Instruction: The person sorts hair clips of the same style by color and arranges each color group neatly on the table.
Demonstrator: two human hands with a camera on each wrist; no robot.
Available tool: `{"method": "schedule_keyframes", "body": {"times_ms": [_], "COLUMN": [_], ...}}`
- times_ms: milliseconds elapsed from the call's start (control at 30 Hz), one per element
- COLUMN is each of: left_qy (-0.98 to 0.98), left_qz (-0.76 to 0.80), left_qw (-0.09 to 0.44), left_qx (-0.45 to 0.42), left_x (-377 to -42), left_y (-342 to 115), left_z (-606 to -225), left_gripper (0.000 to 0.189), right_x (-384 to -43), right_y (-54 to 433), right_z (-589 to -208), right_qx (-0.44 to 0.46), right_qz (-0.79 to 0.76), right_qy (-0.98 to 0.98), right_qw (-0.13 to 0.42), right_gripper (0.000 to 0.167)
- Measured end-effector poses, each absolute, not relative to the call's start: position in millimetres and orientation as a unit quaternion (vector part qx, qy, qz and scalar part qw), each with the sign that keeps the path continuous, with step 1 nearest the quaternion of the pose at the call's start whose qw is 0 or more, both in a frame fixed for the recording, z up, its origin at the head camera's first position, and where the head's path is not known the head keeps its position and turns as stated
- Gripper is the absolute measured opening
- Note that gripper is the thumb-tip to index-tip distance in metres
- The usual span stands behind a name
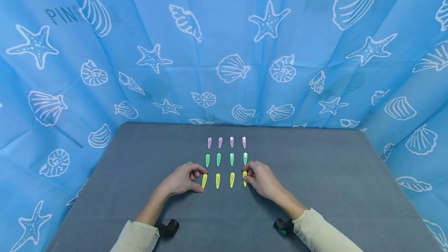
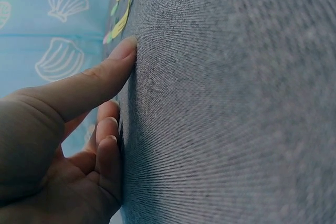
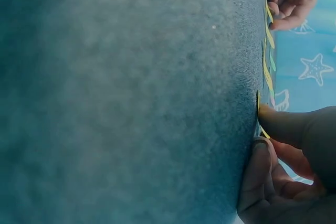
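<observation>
Three rows of snap hair clips lie on the grey table: lilac clips point(image 1: 220, 142) at the back, green clips point(image 1: 218, 159) in the middle, yellow clips point(image 1: 218, 181) in front. At the front row's left end, my left hand point(image 1: 182, 178) holds a yellow hair clip point(image 1: 204, 181) lengthwise, index fingertip at its far end and thumb at its near end. My right hand point(image 1: 263, 179) pinches the rightmost yellow hair clip point(image 1: 245, 179), partly covering it. The left wrist view shows my left thumb point(image 2: 100, 80) low against the cloth, its other fingers loosely curled.
The grey cloth-covered table point(image 1: 336, 174) meets a blue curtain point(image 1: 224, 42) with white shells and starfish along its back edge. A black wrist strap point(image 1: 168, 228) is at my left sleeve, another black strap point(image 1: 284, 226) at my right.
</observation>
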State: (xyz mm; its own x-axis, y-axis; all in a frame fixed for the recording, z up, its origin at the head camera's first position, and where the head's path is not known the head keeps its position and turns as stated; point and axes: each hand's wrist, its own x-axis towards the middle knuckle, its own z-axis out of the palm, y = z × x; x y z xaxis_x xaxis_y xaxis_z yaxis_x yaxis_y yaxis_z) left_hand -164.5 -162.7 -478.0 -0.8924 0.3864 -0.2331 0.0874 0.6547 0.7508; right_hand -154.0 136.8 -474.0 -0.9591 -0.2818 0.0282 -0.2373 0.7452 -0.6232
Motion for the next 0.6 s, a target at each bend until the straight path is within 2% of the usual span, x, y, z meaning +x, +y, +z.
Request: {"method": "schedule_keyframes", "body": {"times_ms": [233, 600], "left_qy": [0.891, 0.890], "left_qz": [0.391, 0.391], "left_qw": [0.191, 0.191], "left_qx": [0.130, 0.136], "left_x": [-163.9, -163.6], "left_y": [-163.3, -162.8], "left_z": [-478.8, -476.9], "left_gripper": [0.047, 0.048], "right_x": [-149.0, -143.2], "right_y": [137.2, 137.5], "right_z": [-471.5, -468.6], "right_qx": [-0.137, -0.148], "right_qz": [-0.314, -0.297], "right_qy": [0.938, 0.943], "right_qw": [0.051, 0.034], "right_gripper": [0.015, 0.020]}}
